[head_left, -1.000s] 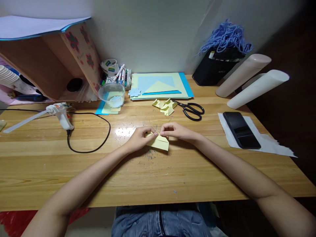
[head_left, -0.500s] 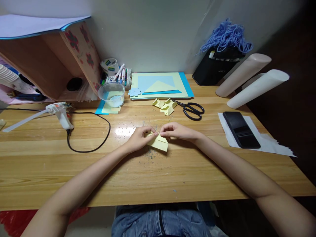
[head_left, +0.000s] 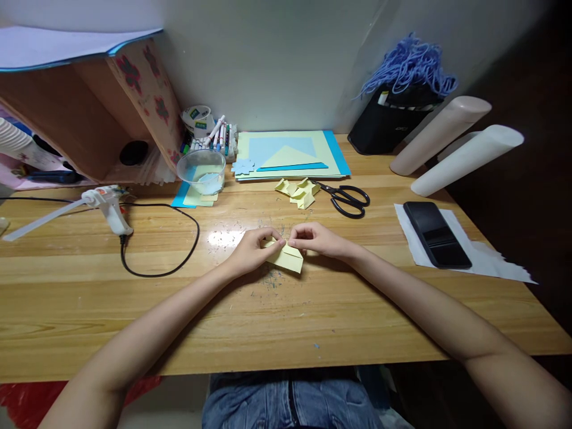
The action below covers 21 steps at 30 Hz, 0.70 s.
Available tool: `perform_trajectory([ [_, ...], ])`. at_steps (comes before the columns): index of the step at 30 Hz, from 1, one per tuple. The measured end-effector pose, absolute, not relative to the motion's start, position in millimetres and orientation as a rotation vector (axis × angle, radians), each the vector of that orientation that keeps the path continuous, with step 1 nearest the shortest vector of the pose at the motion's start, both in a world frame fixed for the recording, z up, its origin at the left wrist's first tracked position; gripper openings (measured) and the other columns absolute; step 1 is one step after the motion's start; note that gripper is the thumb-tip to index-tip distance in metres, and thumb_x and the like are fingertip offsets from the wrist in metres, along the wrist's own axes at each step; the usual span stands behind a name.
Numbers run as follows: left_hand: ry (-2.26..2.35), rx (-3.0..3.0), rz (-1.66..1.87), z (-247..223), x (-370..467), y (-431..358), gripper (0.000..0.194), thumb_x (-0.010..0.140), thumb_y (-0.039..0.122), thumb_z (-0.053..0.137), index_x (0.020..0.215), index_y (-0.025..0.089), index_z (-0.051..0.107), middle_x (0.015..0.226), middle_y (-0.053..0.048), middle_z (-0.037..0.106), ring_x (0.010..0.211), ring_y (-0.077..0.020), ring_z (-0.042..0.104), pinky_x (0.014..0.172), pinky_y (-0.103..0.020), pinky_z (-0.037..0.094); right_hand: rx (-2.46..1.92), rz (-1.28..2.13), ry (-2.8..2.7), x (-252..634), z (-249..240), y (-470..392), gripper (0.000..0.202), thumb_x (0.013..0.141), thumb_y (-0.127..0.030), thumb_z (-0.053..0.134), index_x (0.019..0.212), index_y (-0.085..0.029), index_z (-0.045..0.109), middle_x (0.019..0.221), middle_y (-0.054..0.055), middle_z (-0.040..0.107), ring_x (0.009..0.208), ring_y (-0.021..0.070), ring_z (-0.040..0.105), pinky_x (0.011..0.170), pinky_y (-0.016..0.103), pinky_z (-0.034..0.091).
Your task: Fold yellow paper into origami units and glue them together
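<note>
A small folded piece of yellow paper (head_left: 289, 260) is held between my two hands, tilted just above the table. My left hand (head_left: 255, 249) pinches its upper left part between thumb and fingers. At the paper's top edge, the thumb and forefinger of my right hand (head_left: 318, 239) are closed on it, close to the left fingertips. A crease or flap runs across the paper near its right end. Behind my hands lie several folded yellow paper pieces (head_left: 300, 192), touching the tip of black-handled scissors (head_left: 350, 200).
A glue gun (head_left: 108, 210) with its cable loop lies at left. A clear plastic bowl (head_left: 202, 173) stands before the markers (head_left: 218, 138). Coloured paper sheets (head_left: 333, 156) rest against the wall. On the right are a phone (head_left: 437, 235) and two paper rolls (head_left: 467, 159). Tiny scraps dot the table.
Almost nothing differs. My hands and the yellow paper have shifted very slightly, with both pinches kept.
</note>
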<state>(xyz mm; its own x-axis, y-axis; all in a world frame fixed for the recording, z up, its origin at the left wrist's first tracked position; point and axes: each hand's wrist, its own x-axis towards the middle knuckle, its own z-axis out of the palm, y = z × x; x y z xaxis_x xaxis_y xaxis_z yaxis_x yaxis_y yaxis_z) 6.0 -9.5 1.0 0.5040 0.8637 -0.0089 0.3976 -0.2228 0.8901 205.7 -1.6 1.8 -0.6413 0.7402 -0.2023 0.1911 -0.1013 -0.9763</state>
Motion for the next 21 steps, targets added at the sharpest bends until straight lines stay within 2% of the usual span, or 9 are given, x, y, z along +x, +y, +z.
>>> perform_trajectory([
  [4,1.057,1.808,0.635,2.1,5.4,-9.6,0.030,0.080,0.042,0.049,0.075,0.014,0.060,0.074,-0.001,0.062,0.068,-0.0118,0.051,0.063,-0.022,0.036,-0.967,1.868,-1.771,209.2,4.1,1.9,0.025,0.079,-0.038,0.056,0.079,-0.013,0.058,0.068,-0.001,0.051,0.062,0.0090,0.047,0.060,0.023,0.036],
  [8,1.044,1.805,0.633,3.6,4.9,-10.1,0.030,0.080,0.042,0.049,0.075,0.015,0.060,0.074,-0.001,0.061,0.068,-0.0118,0.051,0.063,-0.022,0.036,-0.970,1.915,-1.798,211.3,6.6,4.0,0.025,0.077,-0.038,0.058,0.081,-0.013,0.059,0.068,-0.001,0.052,0.062,0.0087,0.046,0.057,0.022,0.034],
  [21,1.054,1.810,0.666,0.7,6.4,-10.1,0.027,0.079,0.039,0.050,0.074,0.015,0.060,0.073,-0.001,0.061,0.066,-0.0114,0.050,0.063,-0.023,0.037,-1.013,1.817,-1.817,208.4,6.1,1.2,0.024,0.077,-0.038,0.057,0.076,-0.014,0.058,0.065,-0.001,0.051,0.061,0.0092,0.047,0.058,0.023,0.036],
])
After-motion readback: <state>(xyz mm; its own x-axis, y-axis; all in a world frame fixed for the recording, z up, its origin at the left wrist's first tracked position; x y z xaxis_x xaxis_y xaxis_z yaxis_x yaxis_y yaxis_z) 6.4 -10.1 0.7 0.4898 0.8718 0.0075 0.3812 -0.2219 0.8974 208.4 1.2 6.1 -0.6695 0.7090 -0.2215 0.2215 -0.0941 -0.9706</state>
